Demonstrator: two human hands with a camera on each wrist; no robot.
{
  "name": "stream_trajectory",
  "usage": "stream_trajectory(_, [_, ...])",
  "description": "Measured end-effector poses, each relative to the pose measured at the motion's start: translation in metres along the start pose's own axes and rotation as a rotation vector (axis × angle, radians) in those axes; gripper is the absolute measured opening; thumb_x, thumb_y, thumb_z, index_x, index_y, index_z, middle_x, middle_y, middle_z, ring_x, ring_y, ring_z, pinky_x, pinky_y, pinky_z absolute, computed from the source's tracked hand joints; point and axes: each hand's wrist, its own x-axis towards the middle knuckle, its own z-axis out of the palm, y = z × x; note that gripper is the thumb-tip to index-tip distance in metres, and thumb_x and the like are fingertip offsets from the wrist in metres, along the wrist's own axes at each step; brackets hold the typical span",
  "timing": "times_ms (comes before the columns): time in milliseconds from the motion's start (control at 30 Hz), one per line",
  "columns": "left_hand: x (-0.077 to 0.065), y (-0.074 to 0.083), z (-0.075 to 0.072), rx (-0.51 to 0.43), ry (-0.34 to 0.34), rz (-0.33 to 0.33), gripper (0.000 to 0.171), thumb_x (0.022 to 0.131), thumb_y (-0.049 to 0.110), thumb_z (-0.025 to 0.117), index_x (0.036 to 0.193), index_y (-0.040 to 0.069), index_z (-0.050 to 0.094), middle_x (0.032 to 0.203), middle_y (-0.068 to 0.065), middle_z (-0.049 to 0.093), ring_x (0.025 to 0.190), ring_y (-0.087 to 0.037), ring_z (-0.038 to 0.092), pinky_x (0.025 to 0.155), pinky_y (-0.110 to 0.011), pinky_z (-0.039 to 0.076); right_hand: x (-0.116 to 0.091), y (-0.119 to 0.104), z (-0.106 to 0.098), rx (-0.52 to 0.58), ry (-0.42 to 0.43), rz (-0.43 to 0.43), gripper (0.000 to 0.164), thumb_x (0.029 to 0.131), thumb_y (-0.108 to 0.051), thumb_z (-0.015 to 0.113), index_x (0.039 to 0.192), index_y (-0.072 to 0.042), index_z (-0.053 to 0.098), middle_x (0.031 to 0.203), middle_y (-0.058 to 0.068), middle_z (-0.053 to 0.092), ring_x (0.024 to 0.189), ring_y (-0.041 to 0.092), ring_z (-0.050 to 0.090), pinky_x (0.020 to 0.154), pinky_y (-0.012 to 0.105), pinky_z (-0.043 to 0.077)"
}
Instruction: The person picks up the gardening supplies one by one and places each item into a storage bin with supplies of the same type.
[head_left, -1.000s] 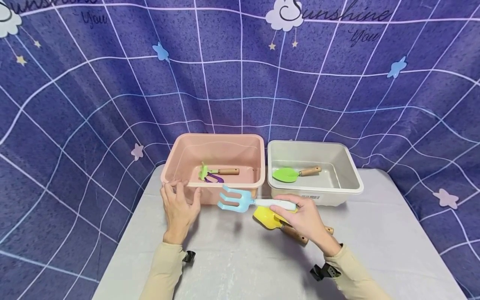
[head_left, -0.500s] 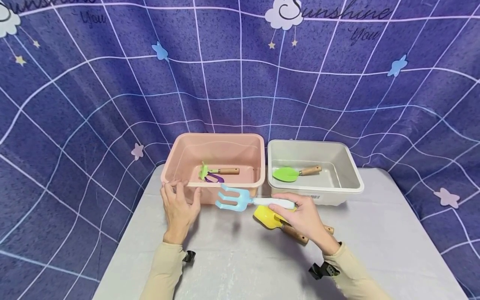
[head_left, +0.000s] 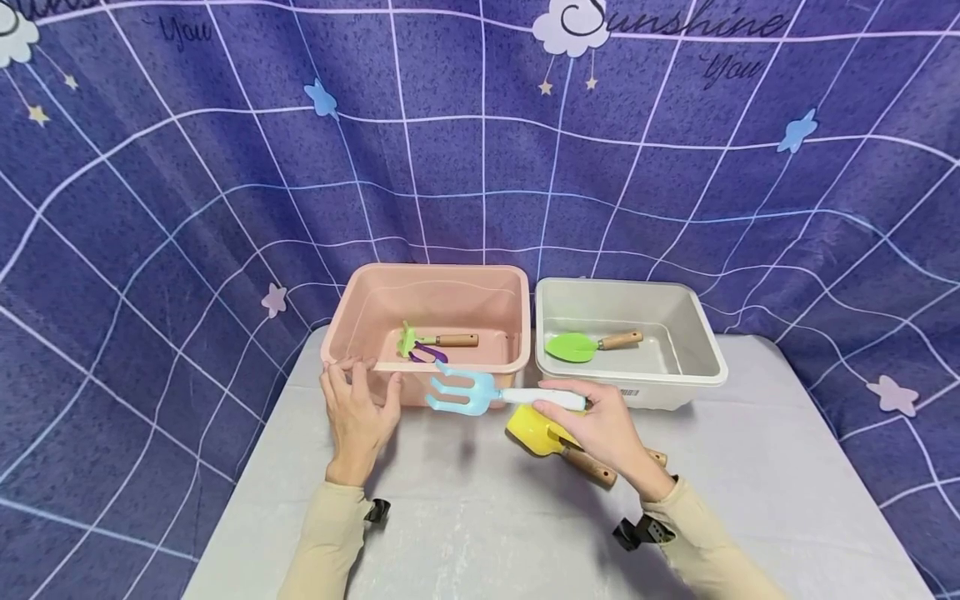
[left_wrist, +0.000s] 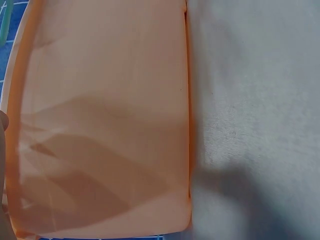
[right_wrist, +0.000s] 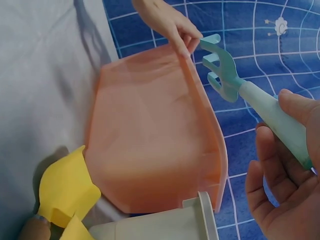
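My right hand [head_left: 600, 421] grips the white handle of a light blue hand fork [head_left: 465, 393], tines pointing left. In the head view the fork overlaps the front wall of the pink bin [head_left: 432, 275]. My left hand [head_left: 362, 421] holds that bin's front rim near the left corner; the right wrist view shows its fingers and thumb on the rim. A green hand rake [head_left: 450, 340] and a purple-edged tool [head_left: 429, 354] lie inside the pink bin. Below the right hand, a yellow trowel [head_left: 534, 432] with a wooden handle lies on the table, partly over another yellow tool.
To the right of the pink bin stands a light grey bin [head_left: 660, 377] with a green trowel [head_left: 572, 347] in it. Both stand on a table [head_left: 465, 517] under a pale cloth, with a blue patterned curtain [head_left: 480, 150] behind.
The right hand has brought the hand fork slightly left and up in the head view. The left hand keeps its place on the pink bin's rim.
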Motion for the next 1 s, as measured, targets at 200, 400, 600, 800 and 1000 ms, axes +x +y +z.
stream_trajectory(200, [-0.001, 0.0004, 0.0008, 0.0, 0.003, 0.001, 0.048, 0.091, 0.04, 0.071, 0.112, -0.003, 0.067, 0.118, -0.031, 0.054, 0.112, -0.051, 0.046, 0.097, -0.059, 0.038, 0.0033, -0.0015, -0.0007, 0.017, -0.019, -0.001, 0.027, 0.087, -0.019, 0.089, 0.113, -0.015, 0.084, 0.111, 0.003, 0.083, 0.075, 0.007, 0.065, 0.064, 0.02, 0.053])
stream_trajectory(400, [-0.0013, 0.0, 0.0012, 0.005, -0.006, -0.011, 0.05, 0.091, 0.041, 0.07, 0.112, -0.004, 0.066, 0.118, -0.031, 0.053, 0.113, -0.051, 0.046, 0.097, -0.06, 0.038, 0.0046, 0.0011, -0.0014, 0.062, -0.014, 0.012, 0.026, 0.088, -0.021, 0.088, 0.114, -0.017, 0.084, 0.105, 0.002, 0.083, 0.071, 0.006, 0.063, 0.059, 0.02, 0.051])
stream_trajectory(600, [-0.0008, 0.0007, -0.0003, 0.009, -0.012, -0.013, 0.05, 0.091, 0.041, 0.07, 0.112, -0.004, 0.066, 0.118, -0.03, 0.053, 0.115, -0.051, 0.045, 0.097, -0.06, 0.039, 0.0061, 0.0038, -0.0018, 0.091, -0.004, 0.016, 0.026, 0.088, -0.02, 0.088, 0.113, -0.017, 0.084, 0.098, 0.003, 0.082, 0.068, 0.005, 0.062, 0.057, 0.019, 0.05])
stream_trajectory(800, [-0.001, 0.0001, -0.0001, 0.015, -0.008, -0.005, 0.049, 0.091, 0.04, 0.071, 0.112, -0.003, 0.066, 0.118, -0.029, 0.053, 0.114, -0.051, 0.045, 0.097, -0.059, 0.039, 0.0071, 0.0009, -0.0024, 0.087, 0.01, 0.023, 0.027, 0.087, -0.02, 0.089, 0.113, -0.015, 0.084, 0.099, 0.002, 0.083, 0.069, 0.006, 0.065, 0.059, 0.019, 0.052])
stream_trajectory(1000, [-0.0007, -0.0002, 0.0001, 0.007, -0.008, -0.012, 0.049, 0.091, 0.04, 0.071, 0.113, -0.003, 0.067, 0.118, -0.03, 0.053, 0.113, -0.051, 0.045, 0.097, -0.059, 0.039, 0.0082, -0.0003, -0.0028, 0.093, 0.042, 0.056, 0.029, 0.087, -0.019, 0.089, 0.114, -0.01, 0.083, 0.106, 0.006, 0.083, 0.065, 0.006, 0.063, 0.057, 0.019, 0.051])
